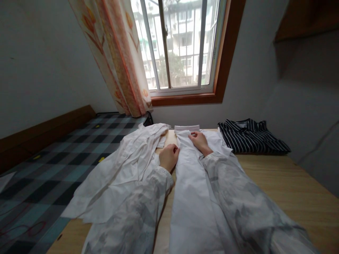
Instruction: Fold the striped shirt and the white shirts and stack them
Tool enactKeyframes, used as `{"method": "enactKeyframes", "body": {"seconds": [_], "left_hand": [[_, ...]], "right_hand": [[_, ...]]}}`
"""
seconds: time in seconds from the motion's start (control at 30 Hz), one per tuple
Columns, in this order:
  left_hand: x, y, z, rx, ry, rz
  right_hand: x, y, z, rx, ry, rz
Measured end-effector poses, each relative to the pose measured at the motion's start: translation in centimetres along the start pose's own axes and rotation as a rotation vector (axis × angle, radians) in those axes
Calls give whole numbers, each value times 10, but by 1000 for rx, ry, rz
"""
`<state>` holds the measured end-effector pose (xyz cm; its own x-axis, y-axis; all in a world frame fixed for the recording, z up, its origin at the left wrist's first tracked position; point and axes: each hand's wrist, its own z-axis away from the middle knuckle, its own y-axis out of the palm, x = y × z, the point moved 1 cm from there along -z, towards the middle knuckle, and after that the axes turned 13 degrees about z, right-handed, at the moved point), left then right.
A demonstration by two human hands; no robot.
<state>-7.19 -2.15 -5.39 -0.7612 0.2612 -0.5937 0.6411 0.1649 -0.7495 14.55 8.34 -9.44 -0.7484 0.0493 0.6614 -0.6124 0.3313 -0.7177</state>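
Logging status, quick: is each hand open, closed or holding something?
Left hand: curled at the middle garment's left edge; grip can't be told.
Right hand: part-curled, fingertips at that garment; grip can't be told.

No text, label, brand, number or sign is showing legibly. On the right side of the window frame (182, 91), a tiny dark mark (214, 53) is running vertically; it may be lettering, but it is appearing too small and blurred to read.
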Motion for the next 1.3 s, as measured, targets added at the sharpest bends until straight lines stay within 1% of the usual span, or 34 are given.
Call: {"method": "enactKeyframes", "body": {"seconds": [0.13,0.27,0.37,0.43,0.5,0.57,0.63,0.7,0.77,0.8,0.9,0.97,1.03,1.13,1.23,1.3], "left_hand": [[4,2,-2,-19,-38,21],[10,-2,-8,-7,-69,48],[13,-7,-10,2,-94,13],[12,-9,-10,-1,-97,-29],[9,-10,-8,-11,-93,-57],[6,-10,-5,-36,-93,-62],[3,-9,-3,-63,-61,-46],[2,-9,-3,-63,27,-26],[3,-9,-3,-27,110,-25],[4,-9,-3,-6,130,-29],[8,-8,-4,29,121,-28],[10,-8,-4,23,109,-29],[10,-8,-3,14,97,-53],[9,-8,-2,12,58,-101],[7,-9,-2,-6,10,-122],[6,-9,-3,-18,-9,-115]], "right_hand": [[-3,1,-2,3,15,-64],[-6,2,-6,-3,36,-100],[-6,3,-6,-19,47,-109],[-5,3,-5,-43,22,-113],[-1,2,-1,-115,-70,-105],[4,-1,3,-223,-230,-71],[9,-2,6,-275,-402,-27],[12,0,9,-224,-547,11],[14,4,10,-111,-663,42],[15,7,10,-57,-711,55],[17,16,7,76,-825,100],[17,20,3,145,-855,167],[16,23,-2,206,-842,258],[15,23,-10,256,-758,392],[17,22,-13,269,-636,501],[24,21,-12,238,-589,534]]}}
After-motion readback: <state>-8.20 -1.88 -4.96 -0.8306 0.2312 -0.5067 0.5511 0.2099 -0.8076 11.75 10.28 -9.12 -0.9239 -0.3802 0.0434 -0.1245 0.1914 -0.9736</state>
